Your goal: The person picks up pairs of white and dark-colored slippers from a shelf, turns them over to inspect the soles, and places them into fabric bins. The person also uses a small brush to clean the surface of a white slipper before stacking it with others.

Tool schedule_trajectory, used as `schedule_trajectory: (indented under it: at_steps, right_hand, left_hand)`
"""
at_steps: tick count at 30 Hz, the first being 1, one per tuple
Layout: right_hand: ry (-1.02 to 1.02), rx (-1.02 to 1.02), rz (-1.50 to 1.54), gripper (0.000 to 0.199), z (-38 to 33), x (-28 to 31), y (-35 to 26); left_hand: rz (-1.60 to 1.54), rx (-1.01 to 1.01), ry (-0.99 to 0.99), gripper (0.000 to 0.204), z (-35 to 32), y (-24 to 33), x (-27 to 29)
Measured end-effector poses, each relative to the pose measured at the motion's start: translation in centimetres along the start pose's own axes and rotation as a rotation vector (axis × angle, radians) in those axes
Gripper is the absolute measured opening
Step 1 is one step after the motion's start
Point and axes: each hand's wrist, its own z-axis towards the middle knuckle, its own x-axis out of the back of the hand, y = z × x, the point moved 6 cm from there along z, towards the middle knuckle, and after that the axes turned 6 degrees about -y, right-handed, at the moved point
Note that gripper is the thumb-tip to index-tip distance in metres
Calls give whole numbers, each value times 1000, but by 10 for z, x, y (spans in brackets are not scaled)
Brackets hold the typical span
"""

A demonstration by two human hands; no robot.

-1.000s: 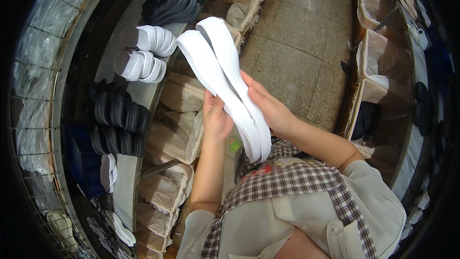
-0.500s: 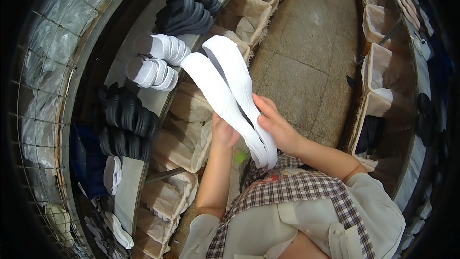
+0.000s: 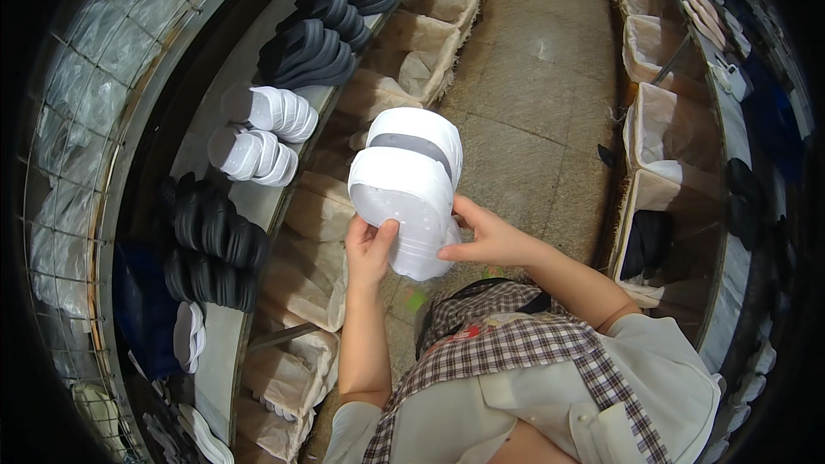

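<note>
A pair of white shoe soles [image 3: 400, 198] is held up in front of me, one lying behind the other, with a grey strip showing between their thick ends. The near sole faces me with its pale, speckled inner side. My left hand [image 3: 371, 251] grips the left edge, thumb on the near face. On the right edge, my right hand [image 3: 491, 236] is closed with its thumb lying across the narrower lower part. The fingers behind the soles are mostly hidden.
Along the left shelf [image 3: 215, 352] sit stacked white soles [image 3: 258, 155], black soles [image 3: 215, 245] and dark grey soles [image 3: 305, 56]. Cloth-lined bins [image 3: 331, 292] run below it. More lined bins [image 3: 649, 47] edge the tiled aisle [image 3: 533, 77] on the right. A wire mesh [image 3: 73, 189] stands far left.
Both hands have turned the soles from an edge-on, lengthwise view to one with the inner face toward me. The held pair has moved slightly left, and the view has shifted a little.
</note>
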Motion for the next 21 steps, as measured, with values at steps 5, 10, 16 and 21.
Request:
schedule_trajectory:
  at_steps: [5,10,16,21]
  right_hand:
    - [141,61,8,68,1,6,7]
    - [197,126,570,47,15,26,18]
    - [50,69,830,49,20,34,22]
    - [16,59,871,50,23,30,28]
  left_hand:
    - [261,-51,24,53,6,25,-27]
    - [-45,113,-122,81,12,47,-54]
    - [-133,108,-157,66,16,51,-66]
    - [-131,96,-138,65,13,48,-68]
